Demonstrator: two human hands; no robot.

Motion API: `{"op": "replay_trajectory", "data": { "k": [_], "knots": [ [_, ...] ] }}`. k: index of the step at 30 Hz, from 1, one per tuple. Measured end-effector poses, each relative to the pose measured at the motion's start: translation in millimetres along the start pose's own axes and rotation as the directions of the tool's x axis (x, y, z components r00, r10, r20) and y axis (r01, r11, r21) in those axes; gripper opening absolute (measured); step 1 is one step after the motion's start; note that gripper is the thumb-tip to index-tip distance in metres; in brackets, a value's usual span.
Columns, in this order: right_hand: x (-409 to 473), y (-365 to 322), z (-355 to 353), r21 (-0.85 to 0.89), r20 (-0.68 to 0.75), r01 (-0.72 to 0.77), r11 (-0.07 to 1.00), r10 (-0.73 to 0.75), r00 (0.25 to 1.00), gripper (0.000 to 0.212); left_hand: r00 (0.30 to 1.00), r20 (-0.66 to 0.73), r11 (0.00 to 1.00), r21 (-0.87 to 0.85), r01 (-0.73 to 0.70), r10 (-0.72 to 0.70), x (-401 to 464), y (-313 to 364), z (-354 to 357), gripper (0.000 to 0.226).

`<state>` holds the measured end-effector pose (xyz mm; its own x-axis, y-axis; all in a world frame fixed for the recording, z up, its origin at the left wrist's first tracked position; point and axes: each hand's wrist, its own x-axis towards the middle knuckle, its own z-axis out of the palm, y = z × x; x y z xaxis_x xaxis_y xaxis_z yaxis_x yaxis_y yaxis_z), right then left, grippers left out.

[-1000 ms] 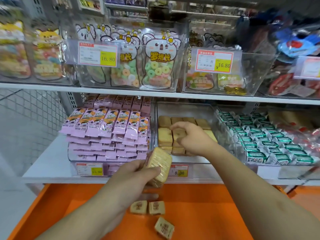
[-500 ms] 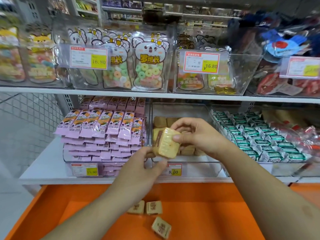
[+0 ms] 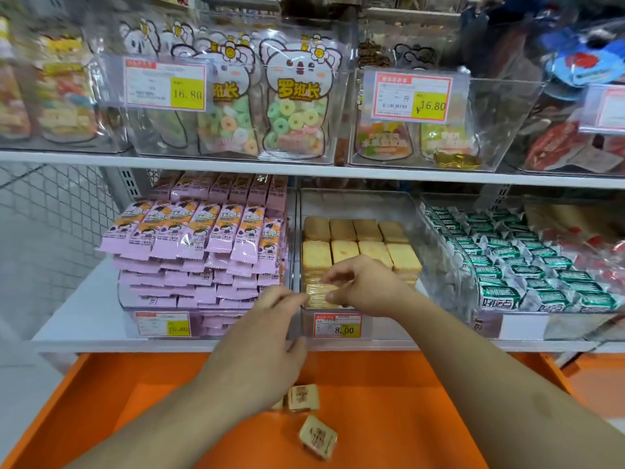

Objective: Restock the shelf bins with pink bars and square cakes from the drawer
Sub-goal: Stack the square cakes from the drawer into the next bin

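With your left hand (image 3: 270, 309) and right hand (image 3: 363, 289) both pinching the wrapped square cake (image 3: 319, 295) over the near-left corner of the cake bin (image 3: 358, 201), lower it flat and square beside its neighbours.
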<state>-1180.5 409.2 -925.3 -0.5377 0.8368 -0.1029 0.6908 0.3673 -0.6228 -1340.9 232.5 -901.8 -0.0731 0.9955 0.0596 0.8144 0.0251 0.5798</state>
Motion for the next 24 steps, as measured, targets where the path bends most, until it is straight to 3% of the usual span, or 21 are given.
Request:
{"op": "replay_trajectory", "data": {
  "k": [5, 12, 15, 24],
  "knots": [
    [-2, 0, -8, 0.016, 0.118, -0.003, 1.000, 0.002, 0.993, 0.047, 1.000, 0.000, 1.000, 0.002, -0.008, 0.008, -2, -3, 2, 0.062],
    [-2, 7, -15, 0.068, 0.146, -0.022, 0.997, 0.012, 0.989, 0.034, 1.000, -0.009, 1.000, -0.003, -0.029, 0.029, 0, -7, 5, 0.065],
    [-3, 7, -12, -0.036, 0.211, -0.004, 0.999, 0.011, 0.978, 0.029, 0.999, -0.014, 0.999, 0.012, -0.038, 0.038, -1, -7, 6, 0.064],
    [-4, 3, -11, -0.084, 0.281, -0.015, 0.996, 0.038, 0.959, 0.040, 0.998, 0.005, 0.998, 0.020, -0.058, 0.058, -2, -12, 12, 0.065]
  ]
}}
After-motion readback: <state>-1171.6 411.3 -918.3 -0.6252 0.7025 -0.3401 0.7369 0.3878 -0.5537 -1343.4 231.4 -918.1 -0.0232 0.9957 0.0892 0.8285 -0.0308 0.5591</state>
